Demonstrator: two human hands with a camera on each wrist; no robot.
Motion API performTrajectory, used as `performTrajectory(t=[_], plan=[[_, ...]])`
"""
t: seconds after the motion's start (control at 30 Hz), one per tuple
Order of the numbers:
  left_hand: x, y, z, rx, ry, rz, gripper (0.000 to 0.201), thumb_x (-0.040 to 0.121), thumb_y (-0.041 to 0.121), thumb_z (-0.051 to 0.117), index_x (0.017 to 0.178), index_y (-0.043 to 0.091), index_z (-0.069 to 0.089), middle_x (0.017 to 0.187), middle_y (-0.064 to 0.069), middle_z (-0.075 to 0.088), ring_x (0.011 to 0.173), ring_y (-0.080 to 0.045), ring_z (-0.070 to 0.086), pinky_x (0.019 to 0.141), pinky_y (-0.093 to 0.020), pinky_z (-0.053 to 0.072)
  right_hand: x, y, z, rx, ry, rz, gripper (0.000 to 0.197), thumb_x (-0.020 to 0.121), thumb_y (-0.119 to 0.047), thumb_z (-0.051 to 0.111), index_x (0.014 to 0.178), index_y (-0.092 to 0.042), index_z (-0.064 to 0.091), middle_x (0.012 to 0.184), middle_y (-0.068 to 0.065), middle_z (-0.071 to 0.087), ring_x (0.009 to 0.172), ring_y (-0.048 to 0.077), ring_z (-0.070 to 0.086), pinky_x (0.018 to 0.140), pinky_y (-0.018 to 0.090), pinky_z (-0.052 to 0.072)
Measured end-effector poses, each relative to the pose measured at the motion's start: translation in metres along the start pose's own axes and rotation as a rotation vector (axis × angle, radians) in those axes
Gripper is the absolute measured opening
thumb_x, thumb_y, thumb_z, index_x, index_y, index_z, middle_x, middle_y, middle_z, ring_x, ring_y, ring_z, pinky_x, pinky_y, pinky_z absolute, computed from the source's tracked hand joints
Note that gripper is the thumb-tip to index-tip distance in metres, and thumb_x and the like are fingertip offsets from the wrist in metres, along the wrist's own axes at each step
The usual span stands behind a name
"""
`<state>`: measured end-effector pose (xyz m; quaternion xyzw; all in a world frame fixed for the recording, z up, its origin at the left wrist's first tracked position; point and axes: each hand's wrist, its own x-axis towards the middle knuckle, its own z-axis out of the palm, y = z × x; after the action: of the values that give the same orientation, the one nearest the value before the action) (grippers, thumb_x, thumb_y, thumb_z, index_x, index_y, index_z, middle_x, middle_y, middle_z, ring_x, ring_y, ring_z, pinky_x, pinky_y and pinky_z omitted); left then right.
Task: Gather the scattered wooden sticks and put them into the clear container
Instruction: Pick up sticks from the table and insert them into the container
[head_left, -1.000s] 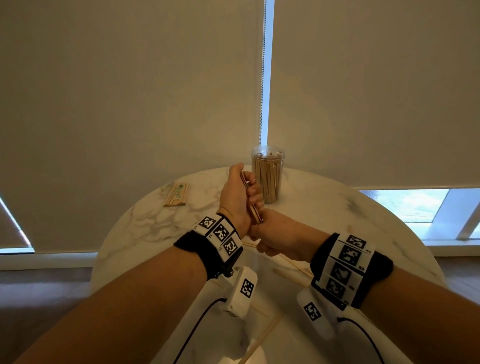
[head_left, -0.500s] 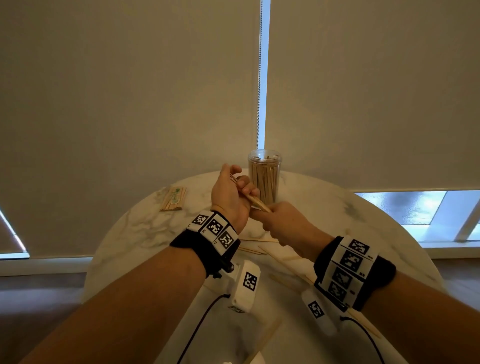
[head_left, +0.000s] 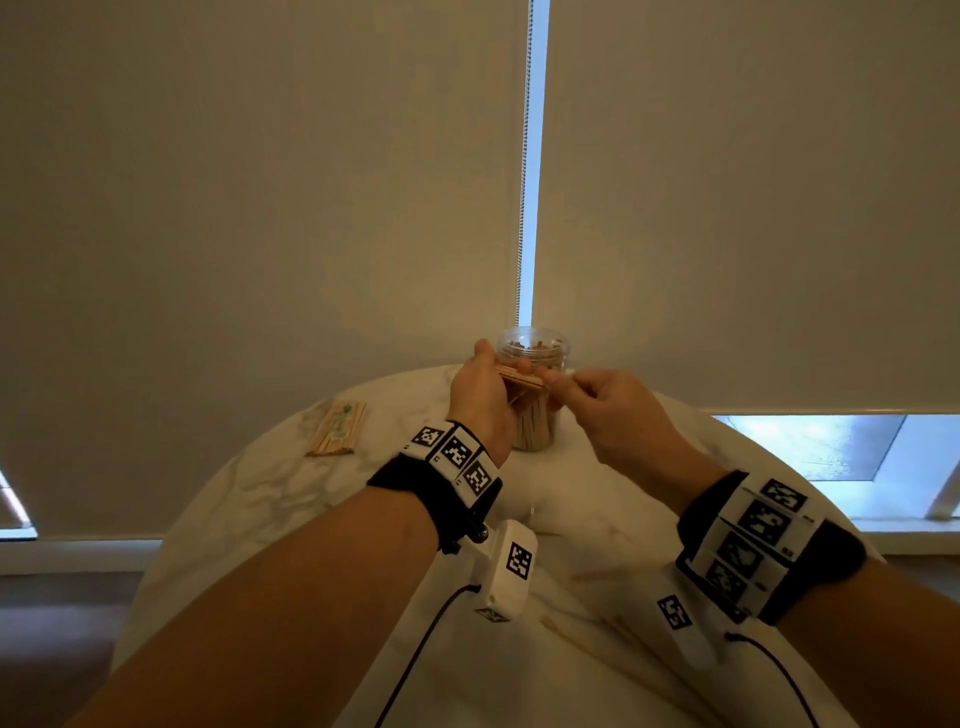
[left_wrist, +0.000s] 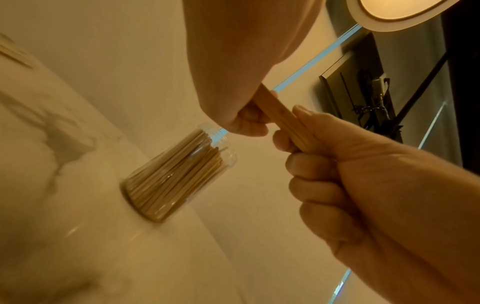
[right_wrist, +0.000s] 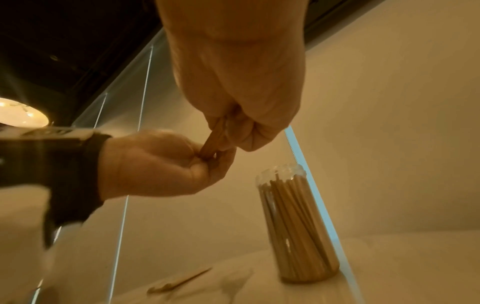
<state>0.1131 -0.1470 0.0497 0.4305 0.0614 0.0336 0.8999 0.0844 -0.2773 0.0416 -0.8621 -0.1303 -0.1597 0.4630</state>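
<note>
Wooden sticks (head_left: 519, 382), a small bundle, lie roughly level just above the clear container (head_left: 532, 395), long axis running across its mouth. Left hand (head_left: 480, 397) fingers curl round one end; right hand (head_left: 618, 415) pinches the other. Risk: unless tipped upright, the bundle could foul the rim and scatter onto the counter (head_left: 270, 493).

The left hand (head_left: 480, 397) covers the middle of the held sticks (head_left: 519, 383); their count cannot be determined. Both hands hide part of the clear container (head_left: 532, 415). Loose sticks (head_left: 597, 631) on the surface (head_left: 270, 499) are partly covered by the forearms. The left wristband (right_wrist: 52, 170) is motion-blurred.
</note>
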Motion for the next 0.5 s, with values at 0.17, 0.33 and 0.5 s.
performTrajectory(t=[0.17,0.33,0.5], plan=[[0.042,0.002,0.0,0.093,-0.03,0.019,0.044,0.102,0.05,0.044,0.114,0.01,0.058,0.1,-0.012,0.073,0.085,-0.02,0.069,0.071,-0.033,0.057,0.049,0.005,-0.032,-0.105,0.095,0.012,0.043,0.098,-0.046,0.055,0.076,-0.014,0.072,0.043,-0.001,0.043,0.033,0.01,0.041,0.046,0.025,0.038],[0.099,-0.009,-0.014,0.666,0.03,0.149,0.087,0.081,0.022,0.078,0.15,0.022,0.025,0.139,-0.008,0.046,0.122,-0.024,0.051,0.109,-0.044,0.044,0.105,0.006,-0.049,-0.297,0.072,0.074,0.041,0.098,-0.043,0.055,0.083,-0.01,0.075,0.051,0.003,0.051,0.04,0.014,0.042,0.047,0.026,0.036],[0.144,-0.034,-0.023,1.016,-0.101,0.184,0.165,0.027,0.071,0.091,0.153,0.034,-0.01,0.151,-0.003,0.044,0.138,-0.025,0.043,0.116,-0.048,0.035,0.151,0.003,-0.039,-0.563,-0.144,0.058,0.033,0.094,-0.04,0.063,0.084,-0.012,0.077,0.05,0.001,0.053,0.038,0.015,0.046,0.042,0.022,0.036]])
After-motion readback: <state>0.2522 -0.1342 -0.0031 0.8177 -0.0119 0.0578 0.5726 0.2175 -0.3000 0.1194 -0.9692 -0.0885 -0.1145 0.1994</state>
